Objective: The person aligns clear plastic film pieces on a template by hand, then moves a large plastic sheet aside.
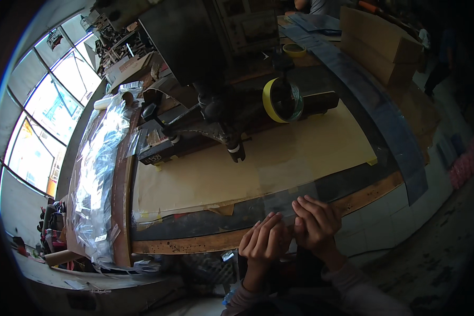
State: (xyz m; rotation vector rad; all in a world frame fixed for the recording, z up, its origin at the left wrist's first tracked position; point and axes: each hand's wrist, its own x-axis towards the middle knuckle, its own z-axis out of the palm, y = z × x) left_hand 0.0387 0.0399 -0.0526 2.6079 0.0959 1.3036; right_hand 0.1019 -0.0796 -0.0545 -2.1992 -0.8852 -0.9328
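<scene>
I look down on a workbench [195, 245] with a worn wooden front edge, and I use that edge as my landmark. Both hands meet just above its right part. My left hand [266, 243] has its fingers curled and pressed together, their tips touching a clear plastic sheet [289, 197]. My right hand [316, 224] sits just beside it, touching it, with fingers bent and pinching the near edge of the same sheet. The sheet is thin and see-through, lying flat on the bench and reaching back from the front edge onto a wide tan paper layer [247, 168]. Farther back from the edge stands a dark metal machine [210, 63], with a yellow tape roll [279, 100] mounted to its right. At the left end of the edge lies a long heap of crinkled clear plastic bags [97, 174]. Far beyond the edge, at the right, sit cardboard boxes [379, 47].
</scene>
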